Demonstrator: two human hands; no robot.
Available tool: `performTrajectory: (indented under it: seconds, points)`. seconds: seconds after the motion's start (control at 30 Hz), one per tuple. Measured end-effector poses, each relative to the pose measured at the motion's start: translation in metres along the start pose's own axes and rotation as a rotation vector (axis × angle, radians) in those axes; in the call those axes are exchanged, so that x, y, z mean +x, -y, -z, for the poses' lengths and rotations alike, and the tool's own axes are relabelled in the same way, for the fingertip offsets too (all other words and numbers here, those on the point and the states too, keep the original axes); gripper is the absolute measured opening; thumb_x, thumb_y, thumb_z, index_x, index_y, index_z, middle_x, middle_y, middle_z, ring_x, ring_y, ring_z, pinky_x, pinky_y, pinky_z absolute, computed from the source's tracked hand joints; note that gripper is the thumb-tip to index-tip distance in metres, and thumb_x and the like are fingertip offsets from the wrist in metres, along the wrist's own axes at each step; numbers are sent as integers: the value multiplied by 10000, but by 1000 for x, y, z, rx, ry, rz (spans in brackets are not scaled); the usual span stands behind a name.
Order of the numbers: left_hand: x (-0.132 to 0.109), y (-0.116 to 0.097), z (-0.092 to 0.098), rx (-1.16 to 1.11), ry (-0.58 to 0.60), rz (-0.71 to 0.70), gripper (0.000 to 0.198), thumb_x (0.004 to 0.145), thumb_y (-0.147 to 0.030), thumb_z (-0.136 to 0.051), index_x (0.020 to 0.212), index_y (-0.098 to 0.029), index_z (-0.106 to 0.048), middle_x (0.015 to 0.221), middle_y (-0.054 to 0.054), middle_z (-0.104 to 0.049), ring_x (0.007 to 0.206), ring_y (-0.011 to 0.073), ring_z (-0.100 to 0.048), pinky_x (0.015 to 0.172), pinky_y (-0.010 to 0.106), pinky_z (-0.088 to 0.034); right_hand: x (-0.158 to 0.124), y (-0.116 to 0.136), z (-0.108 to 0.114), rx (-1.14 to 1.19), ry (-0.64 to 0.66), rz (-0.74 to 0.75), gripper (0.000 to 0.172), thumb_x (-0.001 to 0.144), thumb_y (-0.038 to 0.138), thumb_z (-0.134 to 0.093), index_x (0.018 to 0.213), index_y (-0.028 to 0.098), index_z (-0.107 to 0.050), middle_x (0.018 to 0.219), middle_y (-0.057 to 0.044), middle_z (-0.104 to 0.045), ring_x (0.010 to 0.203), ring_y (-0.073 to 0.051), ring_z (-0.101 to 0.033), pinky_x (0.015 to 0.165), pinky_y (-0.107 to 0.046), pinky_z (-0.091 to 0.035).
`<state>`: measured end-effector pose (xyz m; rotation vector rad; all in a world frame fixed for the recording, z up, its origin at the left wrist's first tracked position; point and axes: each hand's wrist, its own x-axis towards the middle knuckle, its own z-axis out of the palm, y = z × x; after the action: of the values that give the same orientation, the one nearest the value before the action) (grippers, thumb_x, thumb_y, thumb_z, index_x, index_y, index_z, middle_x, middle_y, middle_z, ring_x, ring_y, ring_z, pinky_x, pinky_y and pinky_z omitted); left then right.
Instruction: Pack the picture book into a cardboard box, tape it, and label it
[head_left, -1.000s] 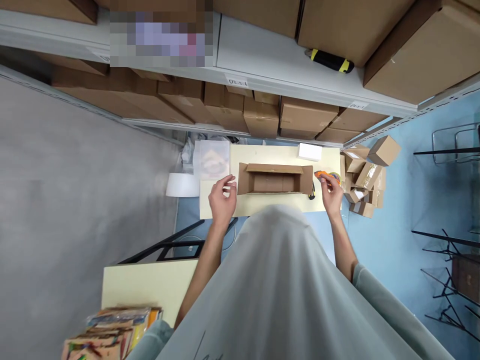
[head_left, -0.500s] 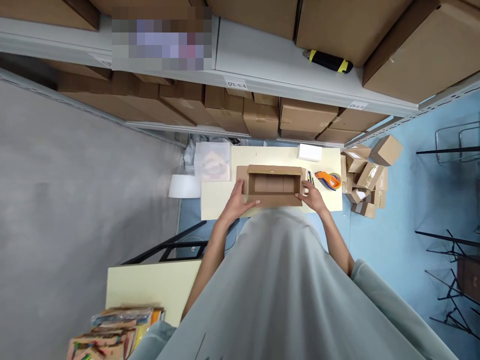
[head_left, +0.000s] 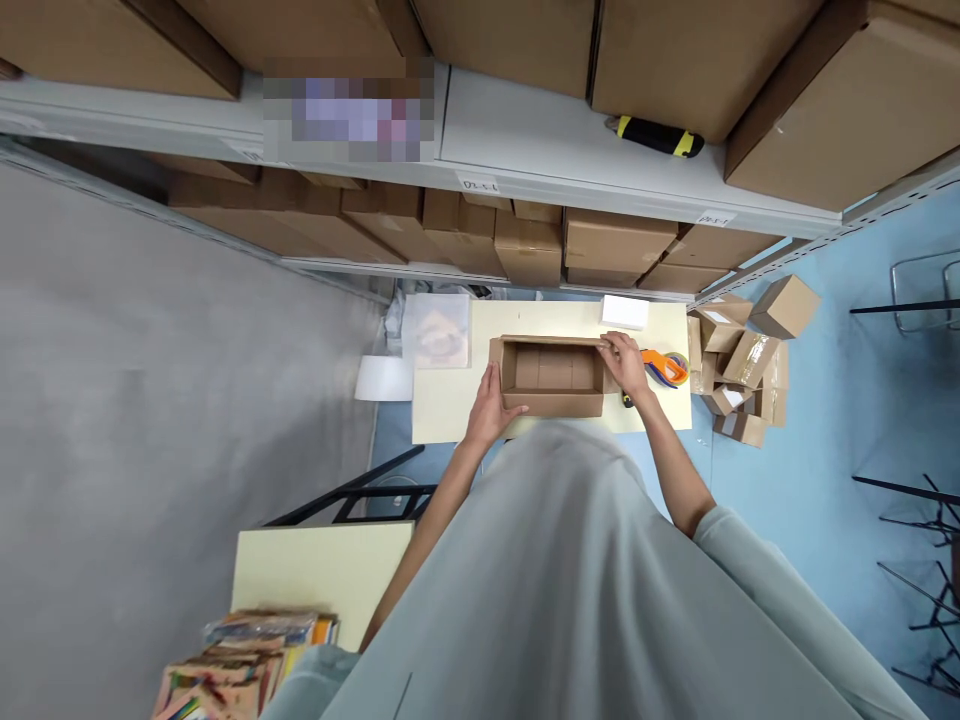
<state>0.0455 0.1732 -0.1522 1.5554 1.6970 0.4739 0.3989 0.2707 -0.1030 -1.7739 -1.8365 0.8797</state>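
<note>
An open cardboard box (head_left: 553, 370) lies on a pale yellow table (head_left: 450, 400), its inside bare. My left hand (head_left: 490, 405) grips the box's near left corner, thumb along the near wall. My right hand (head_left: 622, 362) holds the far right corner, fingers curled over the rim. Just right of that hand lies an orange tape dispenser (head_left: 664, 366). A dark pen (head_left: 625, 400) lies by my right wrist.
A small white box (head_left: 625, 312) and a clear plastic bag (head_left: 441, 332) lie on the table. Shelves of cardboard boxes (head_left: 615, 245) stand behind. Small boxes (head_left: 739, 360) are piled on the blue floor at right. A second table (head_left: 315, 570) with colourful books (head_left: 240, 660) is near left.
Both hands have come in from beside the box to grip it. My right hand slid from the near right edge to the far right corner, and the side flaps are now folded up.
</note>
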Motion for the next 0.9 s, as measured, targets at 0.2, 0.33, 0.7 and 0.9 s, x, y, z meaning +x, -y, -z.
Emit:
performTrajectory:
  seconds: [0.2,0.33,0.7,0.9]
  points:
    - [1,-1,0,-6,-9,13,1324,824,-477,-992,1843,-238,-182,1887,219,-281,1770,389,-257,1445,554,-276,32,-2,-27,117,-164,-270,493,1087,578,-479,908,203,-745,1010,-171,-817,963,-318,-714,975,-451,-562]
    - [2,-2,0,2,-20,43,1335,798,-467,-1014,1835,-217,-212,1867,233,-327,1757,398,-294,1442,547,-285,41,-6,-39,289,-206,-279,509,1056,557,-504,1259,162,-751,1049,-129,-821,908,-274,-731,890,-394,-572]
    - [2,-21,0,-11,-79,115,1301,780,-537,-1012,1815,-217,-292,1840,214,-398,1721,399,-382,1426,534,-325,37,-16,-42,152,-40,-128,649,1184,556,-257,1396,175,-738,1387,-229,-721,1353,-359,-647,1226,-519,-482]
    - [-2,-20,3,-3,-52,81,1259,831,-492,-983,1820,-188,-265,1860,216,-356,1731,382,-366,1428,504,-335,34,-12,-43,62,-98,-107,693,1193,571,-217,1419,185,-747,1399,-207,-710,1387,-329,-640,1234,-476,-493]
